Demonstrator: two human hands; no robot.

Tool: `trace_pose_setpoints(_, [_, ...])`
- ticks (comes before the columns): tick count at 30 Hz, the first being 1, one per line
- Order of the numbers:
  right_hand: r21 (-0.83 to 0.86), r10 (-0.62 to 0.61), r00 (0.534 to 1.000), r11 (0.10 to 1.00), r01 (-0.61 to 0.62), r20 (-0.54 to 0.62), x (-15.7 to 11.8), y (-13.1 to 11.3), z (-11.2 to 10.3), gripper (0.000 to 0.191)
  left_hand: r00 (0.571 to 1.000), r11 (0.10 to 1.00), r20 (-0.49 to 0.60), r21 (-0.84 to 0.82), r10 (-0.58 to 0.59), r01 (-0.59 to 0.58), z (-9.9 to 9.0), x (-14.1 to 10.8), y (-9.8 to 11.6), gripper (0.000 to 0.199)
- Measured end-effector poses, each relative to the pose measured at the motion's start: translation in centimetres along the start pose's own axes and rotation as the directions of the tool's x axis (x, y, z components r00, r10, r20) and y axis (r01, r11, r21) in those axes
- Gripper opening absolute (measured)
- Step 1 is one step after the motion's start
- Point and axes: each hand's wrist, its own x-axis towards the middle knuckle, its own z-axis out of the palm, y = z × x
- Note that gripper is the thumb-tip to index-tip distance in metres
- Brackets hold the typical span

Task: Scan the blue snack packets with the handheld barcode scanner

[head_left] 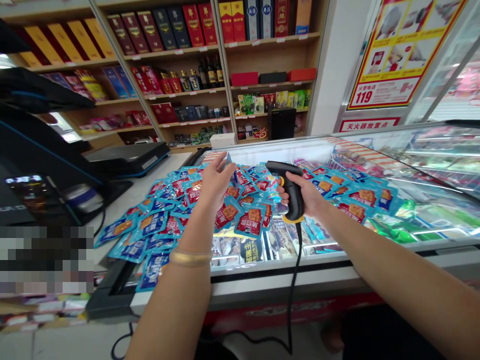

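The person has both bare arms stretched over a glass-topped freezer (232, 276), straight ahead at twelve o'clock. The left hand (216, 181) has its grip closed on a blue packet (228, 159), held up nearly edge-on between thumb and fingers, above the heap of snack packets. A gold bangle (190, 258) circles that wrist.

The right hand (298, 194) has its grip wrapped around the handle of a black and yellow scanner (294, 197), held upright just right of twelve o'clock. The scanner's head points toward nine o'clock, at the side where the left hand is, with a gap between it and the blue packet. Its black cable (293, 280) drops from the bottom of the handle toward six o'clock.

Red and blue snack packets (249, 221) lie loose and overlapping across the glass, the larger spread running from twelve round to ten o'clock, with others over at one o'clock. Through the glass, more packaged goods show inside the freezer.

Off at ten o'clock, a flat scale (129, 156) sits on a pale worktop (150, 181), and a phone (39, 197) stands nearer nine o'clock, by a dark machine (33, 145). Wooden shelves (268, 52) of boxes and bottles rise behind, from eleven to twelve o'clock, and a red and yellow poster (403, 55) hangs at one o'clock.
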Motion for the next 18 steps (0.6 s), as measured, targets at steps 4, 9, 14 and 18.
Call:
trace_pose_setpoints(4, [-0.013,0.004,0.999,1.0,-0.003,0.035,-0.2,-0.1,0.1,0.024,0.989,0.951,0.104,-0.278,-0.107,0.132,0.7,0.3,-0.7,0.036])
trace_pose_setpoints(9, [-0.03,-0.011,0.998,0.999,0.013,0.058,-0.4,0.0,0.2,0.024,0.935,0.903,0.267,-0.296,-0.234,0.31,1.1,-0.1,-1.7,0.041])
trace_pose_setpoints(14, [-0.026,0.002,0.997,1.0,-0.001,0.073,-0.6,0.0,0.6,0.023,0.912,0.898,0.283,-0.24,-0.298,0.369,1.7,-0.5,-2.4,0.043])
trace_pose_setpoints(18, [-0.019,0.033,0.996,0.999,-0.031,0.087,-0.7,-0.1,0.8,0.025,0.909,0.906,0.285,-0.208,-0.304,0.368,2.0,-0.7,-2.7,0.039])
